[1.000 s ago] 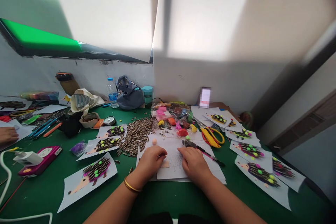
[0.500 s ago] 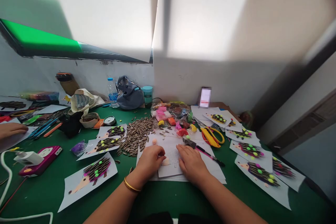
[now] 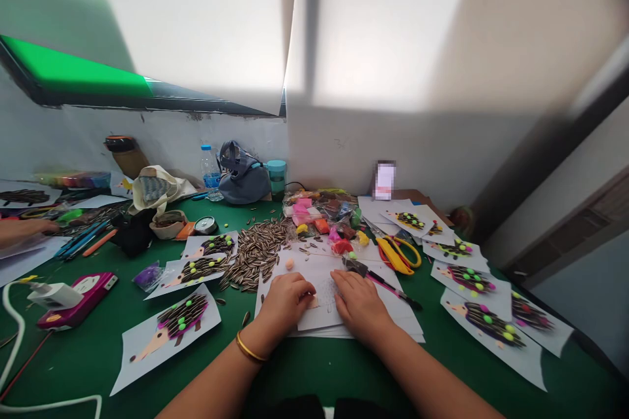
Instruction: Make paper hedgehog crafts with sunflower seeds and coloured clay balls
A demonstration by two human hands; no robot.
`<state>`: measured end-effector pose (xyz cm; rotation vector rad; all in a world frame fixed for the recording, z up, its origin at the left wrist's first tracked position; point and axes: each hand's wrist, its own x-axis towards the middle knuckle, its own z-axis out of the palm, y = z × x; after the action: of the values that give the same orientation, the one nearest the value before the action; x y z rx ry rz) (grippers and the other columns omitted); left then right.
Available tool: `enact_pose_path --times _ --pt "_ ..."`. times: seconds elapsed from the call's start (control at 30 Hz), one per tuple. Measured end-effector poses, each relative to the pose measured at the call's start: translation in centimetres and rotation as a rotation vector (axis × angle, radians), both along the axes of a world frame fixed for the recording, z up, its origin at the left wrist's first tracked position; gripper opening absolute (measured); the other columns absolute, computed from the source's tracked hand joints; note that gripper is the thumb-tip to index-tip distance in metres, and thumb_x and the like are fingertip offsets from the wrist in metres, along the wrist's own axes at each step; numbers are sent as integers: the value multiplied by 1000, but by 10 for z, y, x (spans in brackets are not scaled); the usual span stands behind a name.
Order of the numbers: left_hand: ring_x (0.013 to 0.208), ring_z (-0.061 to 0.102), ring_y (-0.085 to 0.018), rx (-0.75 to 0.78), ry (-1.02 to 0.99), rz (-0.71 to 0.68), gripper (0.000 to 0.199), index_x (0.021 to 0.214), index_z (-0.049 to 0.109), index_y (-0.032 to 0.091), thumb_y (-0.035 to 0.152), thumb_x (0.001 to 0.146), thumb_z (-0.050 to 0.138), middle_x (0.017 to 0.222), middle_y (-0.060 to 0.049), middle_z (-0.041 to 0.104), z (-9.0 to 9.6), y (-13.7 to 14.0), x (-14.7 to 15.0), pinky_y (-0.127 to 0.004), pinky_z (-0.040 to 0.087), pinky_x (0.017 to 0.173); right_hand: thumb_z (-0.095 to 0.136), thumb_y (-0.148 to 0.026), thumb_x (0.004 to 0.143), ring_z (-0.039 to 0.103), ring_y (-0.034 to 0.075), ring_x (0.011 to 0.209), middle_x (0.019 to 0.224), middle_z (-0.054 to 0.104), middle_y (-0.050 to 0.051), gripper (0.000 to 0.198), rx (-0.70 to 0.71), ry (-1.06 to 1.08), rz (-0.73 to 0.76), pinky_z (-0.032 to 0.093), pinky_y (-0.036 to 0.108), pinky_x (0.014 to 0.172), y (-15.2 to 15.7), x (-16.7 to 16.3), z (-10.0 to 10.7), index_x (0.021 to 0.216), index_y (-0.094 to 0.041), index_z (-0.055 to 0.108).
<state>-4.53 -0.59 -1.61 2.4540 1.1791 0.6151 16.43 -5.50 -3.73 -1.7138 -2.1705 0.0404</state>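
Observation:
On a white sheet of paper [image 3: 322, 319], my left hand [image 3: 287, 301] has its fingers curled and pressed onto a flattened peach piece of modelling clay [image 3: 313, 302]. The fingers partly cover the clay. My right hand [image 3: 362, 301] lies flat on the same sheet, fingers stretched out, holding it down. A small ball of peach clay [image 3: 289, 264] rests on the paper beyond my left hand. To the left of the sheets spreads a heap of striped sunflower seeds [image 3: 255, 252].
Hedgehog pictures made with seeds lie at left [image 3: 170, 340] and right [image 3: 491, 334]. Yellow scissors [image 3: 396, 255], a black-and-pink pen [image 3: 393, 288] and bagged coloured clay [image 3: 319, 216] sit beyond my hands. A power strip [image 3: 78, 301] stands at left, near another person's hand [image 3: 24, 232].
My left hand has shifted slightly to the right over the peach clay. My right hand stays in place. The other person's hand at far left has moved a little away.

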Motion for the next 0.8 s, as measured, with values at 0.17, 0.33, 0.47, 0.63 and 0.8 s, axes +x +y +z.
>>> enact_pose_path --times 0.17,0.33,0.47,0.63,0.8 --pt "90 63 -20 -5 26 4 16 91 73 25 19 84 60 90 -3 71 -1 0 1 -35 40 84 45 -23 90 48 25 127 139 55 10 47 -19 18 -1 35 45 103 0 -1 1 137 -19 51" --pt "91 62 -21 -22 37 25 13 88 71 23 20 85 59 90 -4 70 5 -2 2 -35 39 84 44 -22 90 48 25 127 139 55 10 47 -15 48 5 34 45 104 0 0 1 136 -19 52" --pt "88 60 -20 -60 -43 49 14 85 68 21 25 87 55 88 -5 68 7 -2 2 -33 42 81 45 -21 89 48 25 127 138 56 10 46 -7 54 9 36 44 103 -1 0 2 135 -20 53" --pt "83 60 -19 -198 -320 67 24 81 63 20 35 91 47 85 -4 66 6 2 0 -31 46 79 46 -20 89 49 24 125 137 57 8 45 9 55 9 36 43 104 0 0 2 133 -21 54" --pt "85 60 -19 -254 -404 83 24 77 60 20 37 89 49 82 -3 65 8 3 -1 -32 46 84 46 -21 90 49 24 125 136 57 9 44 16 58 16 36 43 103 0 0 2 132 -21 55"
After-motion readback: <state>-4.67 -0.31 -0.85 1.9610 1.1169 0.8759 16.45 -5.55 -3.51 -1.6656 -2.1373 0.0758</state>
